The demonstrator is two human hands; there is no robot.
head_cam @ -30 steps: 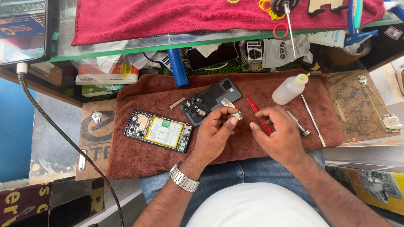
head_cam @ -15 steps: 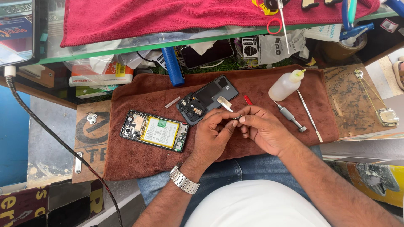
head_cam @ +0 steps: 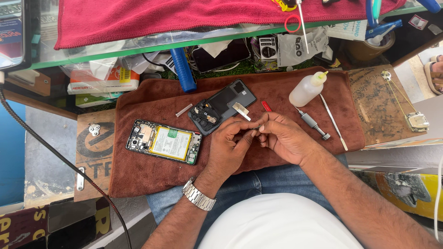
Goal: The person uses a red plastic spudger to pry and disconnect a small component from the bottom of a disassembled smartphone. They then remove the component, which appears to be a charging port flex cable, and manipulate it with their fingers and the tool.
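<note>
My left hand (head_cam: 229, 146) and my right hand (head_cam: 281, 136) meet over a brown towel (head_cam: 152, 180), fingertips pinching a small metal part (head_cam: 256, 126) between them. A red-handled tool (head_cam: 266, 106) pokes out past my right hand's knuckles; whether that hand grips it I cannot tell. Just beyond the hands lies a dark phone back cover (head_cam: 223, 105) with a pale strip (head_cam: 241, 110) on it. An opened phone with a yellow-white battery (head_cam: 164, 141) lies left of my left hand. A metal watch (head_cam: 197, 195) sits on my left wrist.
A white squeeze bottle (head_cam: 306, 89), a screwdriver (head_cam: 313, 123) and a thin metal spudger (head_cam: 333, 121) lie right of my hands. A blue handle (head_cam: 183, 70) rests at the towel's far edge. A red cloth (head_cam: 184, 14) covers the glass shelf above. A black cable (head_cam: 50, 147) runs down the left.
My right hand swung left from the red tool's side to meet my left hand; both now pinch the small part together. The view has shifted slightly.
</note>
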